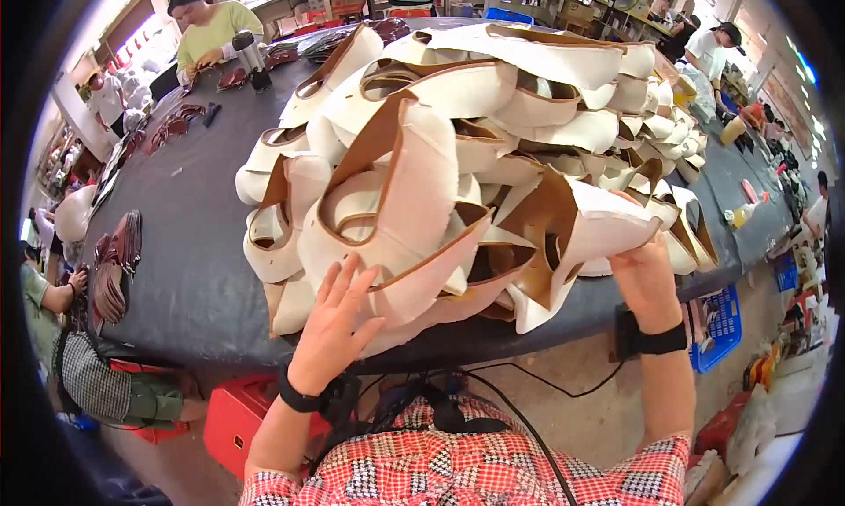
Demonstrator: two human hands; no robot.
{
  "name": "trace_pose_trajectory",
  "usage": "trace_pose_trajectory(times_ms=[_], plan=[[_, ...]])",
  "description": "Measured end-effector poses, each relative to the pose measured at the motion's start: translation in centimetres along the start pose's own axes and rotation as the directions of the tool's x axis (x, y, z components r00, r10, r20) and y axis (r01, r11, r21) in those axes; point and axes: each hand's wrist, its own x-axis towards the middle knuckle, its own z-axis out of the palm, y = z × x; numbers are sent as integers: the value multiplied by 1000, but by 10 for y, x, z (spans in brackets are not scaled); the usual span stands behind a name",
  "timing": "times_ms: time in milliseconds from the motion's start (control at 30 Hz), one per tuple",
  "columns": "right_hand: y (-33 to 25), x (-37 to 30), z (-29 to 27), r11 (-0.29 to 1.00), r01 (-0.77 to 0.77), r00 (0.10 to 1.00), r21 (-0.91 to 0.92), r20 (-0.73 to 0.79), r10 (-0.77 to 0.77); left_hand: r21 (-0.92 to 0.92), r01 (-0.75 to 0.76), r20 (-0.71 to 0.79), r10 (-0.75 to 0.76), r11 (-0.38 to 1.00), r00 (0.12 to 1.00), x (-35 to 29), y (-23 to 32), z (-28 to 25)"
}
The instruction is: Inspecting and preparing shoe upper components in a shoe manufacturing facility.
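A big heap of white shoe uppers (537, 53) with brown lining and cut edges lies on the dark-covered table. My left hand (339, 317), fingers spread, rests against the near left side of the heap, touching a white upper (409, 282). At the near right, my right hand (647, 273) is closed around the end of another white upper (607, 220), whose brown inside faces left. The fingertips of that hand are partly hidden by the upper. One tall upper (427, 172) stands tilted on top, just beyond my left hand.
The dark tabletop (189, 260) stretches left, with stacks of dark red pieces (114, 273) near its edge. A dark bottle (253, 62) stands at the far left by a seated person (211, 31). A red stool (238, 422) and a blue basket (720, 326) are below the table edge.
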Motion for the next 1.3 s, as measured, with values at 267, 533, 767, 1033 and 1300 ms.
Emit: trace_pose_trajectory(times_ms=[267,533,767,1033,1300], plan=[[-12,-4,9,654,460,822,-600,9,-570,31,134,-167,-127,991,978,-26,33,8],[-68,-1,44,179,840,382,-513,323,-866,4,164,-263,-157,986,952,-55,28,-2],[-99,-32,131,476,840,508,-259,683,-525,-474,93,-223,-222,875,949,-95,25,-60],[27,-39,301,988,-28,488,-153,860,147,-848,-196,-313,-166,492,935,-149,-17,-139],[145,-36,346,912,-40,491,-407,787,373,-985,156,145,-137,73,980,-154,-60,-112]])
